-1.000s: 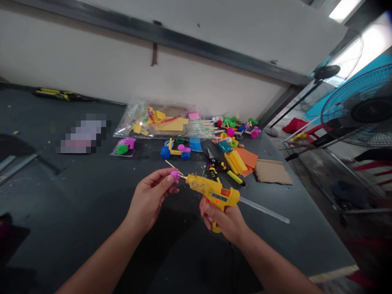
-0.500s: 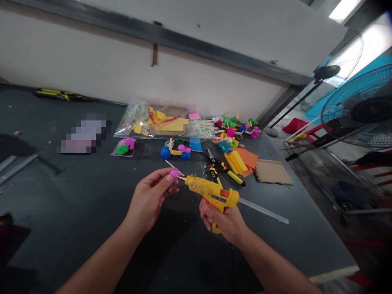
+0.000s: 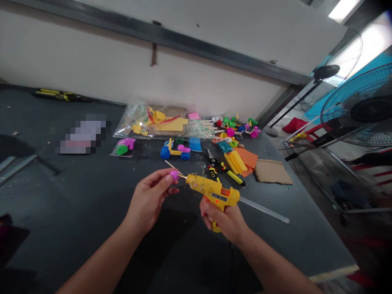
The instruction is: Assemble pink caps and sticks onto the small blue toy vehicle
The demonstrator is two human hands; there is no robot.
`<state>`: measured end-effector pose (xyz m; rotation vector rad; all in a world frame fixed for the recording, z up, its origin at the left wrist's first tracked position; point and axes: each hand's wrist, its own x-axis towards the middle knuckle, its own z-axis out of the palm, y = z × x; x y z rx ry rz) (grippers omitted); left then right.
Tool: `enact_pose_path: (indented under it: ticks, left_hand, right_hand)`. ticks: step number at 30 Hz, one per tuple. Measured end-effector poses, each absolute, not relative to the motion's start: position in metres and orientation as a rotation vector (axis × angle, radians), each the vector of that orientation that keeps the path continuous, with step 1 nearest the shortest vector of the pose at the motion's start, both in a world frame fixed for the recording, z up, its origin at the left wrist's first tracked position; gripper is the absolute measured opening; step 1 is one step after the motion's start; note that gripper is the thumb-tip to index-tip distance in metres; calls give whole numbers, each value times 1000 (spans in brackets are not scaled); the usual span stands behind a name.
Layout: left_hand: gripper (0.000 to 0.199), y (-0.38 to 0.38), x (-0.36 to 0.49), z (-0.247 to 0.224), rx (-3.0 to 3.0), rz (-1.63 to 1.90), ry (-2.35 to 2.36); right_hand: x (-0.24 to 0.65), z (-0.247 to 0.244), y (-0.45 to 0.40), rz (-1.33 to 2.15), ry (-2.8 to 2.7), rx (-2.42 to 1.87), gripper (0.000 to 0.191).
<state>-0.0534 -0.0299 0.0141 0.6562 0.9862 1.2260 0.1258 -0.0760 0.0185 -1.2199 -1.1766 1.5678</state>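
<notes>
Between the thumb and fingers of my left hand [image 3: 153,196] is a small purple piece [image 3: 174,175], round in outline; its exact kind is too small to tell. My right hand [image 3: 223,216] is wrapped round the handle of a yellow hot glue gun [image 3: 211,190]. The metal nozzle points left, its tip at or very close to the purple piece. A clear glue stick [image 3: 265,210] sticks out of the gun's back end. Just beyond my hands stands a small toy vehicle [image 3: 175,151] with blue wheels, a yellow frame and a pink part. A thin wooden stick [image 3: 170,164] lies behind the purple piece.
Pliers [image 3: 212,171] and a yellow-black cutter [image 3: 234,177] lie beyond the glue gun. Farther back are a clear plastic bag [image 3: 122,126] of yellow pieces and several coloured caps [image 3: 230,131]. Cardboard [image 3: 273,171] sits right, near the table edge. A fan [image 3: 364,108] stands beyond.
The glue gun has shifted very slightly right, and a little more of its nozzle shows beside the purple piece. Both hands keep their grips.
</notes>
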Motion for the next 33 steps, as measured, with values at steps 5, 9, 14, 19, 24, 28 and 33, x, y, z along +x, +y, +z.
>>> enact_pose_path:
  ticks: [5, 9, 14, 19, 24, 28, 33]
  left_hand:
    - [22, -30, -54, 14, 659, 1210, 994]
    - [21, -30, -54, 15, 655, 1217, 988]
    - [21, -30, -54, 15, 628, 1229, 984]
    - [20, -30, -53, 15, 623, 1236, 981]
    - [20, -30, -53, 15, 620, 1238, 985]
    - [22, -30, -53, 14, 626, 1222, 993]
    - [22, -30, -52, 14, 649, 1206, 1007]
  right_hand:
    - [126, 18, -76, 1564, -1177, -1208, 39]
    - [127, 20, -77, 1568, -1184, -1213, 39]
    - [127, 21, -77, 1571, -1180, -1234, 39]
    - [126, 19, -77, 1575, -1185, -1228, 40]
    - [126, 19, -77, 1578, -1202, -1239, 39]
    - [127, 20, -77, 1585, -1213, -1228, 38]
    - [126, 19, -77, 1579, -1195, -1230, 40]
